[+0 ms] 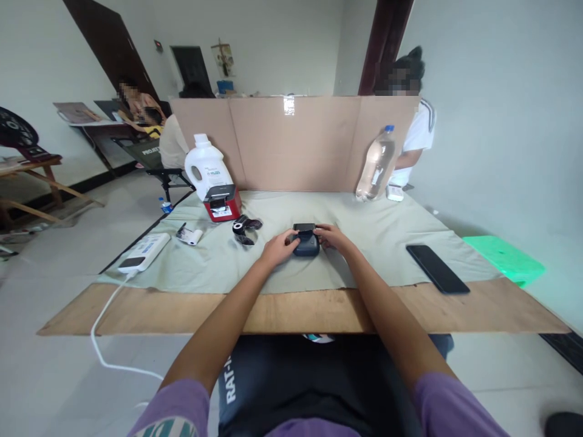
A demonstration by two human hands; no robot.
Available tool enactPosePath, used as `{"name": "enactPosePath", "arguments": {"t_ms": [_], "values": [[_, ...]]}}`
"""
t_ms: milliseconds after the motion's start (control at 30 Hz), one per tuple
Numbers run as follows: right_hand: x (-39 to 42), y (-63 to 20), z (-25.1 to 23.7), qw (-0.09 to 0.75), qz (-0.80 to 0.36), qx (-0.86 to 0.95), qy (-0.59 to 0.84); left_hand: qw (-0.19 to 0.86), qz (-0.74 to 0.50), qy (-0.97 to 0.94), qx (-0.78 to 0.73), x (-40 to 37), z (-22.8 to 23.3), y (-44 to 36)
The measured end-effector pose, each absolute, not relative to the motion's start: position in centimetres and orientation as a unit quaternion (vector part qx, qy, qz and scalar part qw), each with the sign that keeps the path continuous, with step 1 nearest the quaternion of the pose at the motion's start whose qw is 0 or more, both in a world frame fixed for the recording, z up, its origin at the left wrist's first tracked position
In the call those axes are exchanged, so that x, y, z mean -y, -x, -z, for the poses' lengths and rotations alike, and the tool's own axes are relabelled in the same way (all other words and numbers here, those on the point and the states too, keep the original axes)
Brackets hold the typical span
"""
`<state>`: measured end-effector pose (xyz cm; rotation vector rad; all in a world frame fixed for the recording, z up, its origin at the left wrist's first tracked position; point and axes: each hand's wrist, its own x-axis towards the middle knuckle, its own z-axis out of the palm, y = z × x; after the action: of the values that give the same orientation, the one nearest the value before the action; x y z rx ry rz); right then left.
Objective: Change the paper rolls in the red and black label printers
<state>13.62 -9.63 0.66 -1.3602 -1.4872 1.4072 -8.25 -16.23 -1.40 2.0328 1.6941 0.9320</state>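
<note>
A small dark blue-black box-shaped device with a flap-like lid (306,244) rests on the cloth in the middle of the table; its exact kind is unclear. My left hand (279,247) grips its left side, the thumb against the lid's edge. On the opposite side, my right hand (334,237) has its fingers curled at the upper right corner, touching the lid. Left of my hands lies a black strap-like item with a round white-ringed part (245,229). Behind it stands a red and black box-shaped device (223,204) with a white label.
A white jug (208,167) and a clear bottle with a blue cap (377,164) stand before a cardboard screen (296,145). A white power strip (144,253) and a small white item (189,235) lie left, a black phone (437,268) right. Other people sit beyond the screen.
</note>
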Motion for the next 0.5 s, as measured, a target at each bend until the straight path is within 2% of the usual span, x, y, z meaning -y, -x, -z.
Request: {"name": "enactPosePath", "arguments": {"t_ms": [267, 500], "values": [[9.7, -13.5, 0.6, 0.375, -0.523, 0.569, 0.513, 0.186, -0.333, -0.725, -0.573, 16.7, 1.5, 8.4], [9.9, -12.9, -0.5, 0.35, -0.516, 0.56, 0.545, 0.167, -0.32, -0.71, -0.605, 16.7, 0.9, 7.8]]}}
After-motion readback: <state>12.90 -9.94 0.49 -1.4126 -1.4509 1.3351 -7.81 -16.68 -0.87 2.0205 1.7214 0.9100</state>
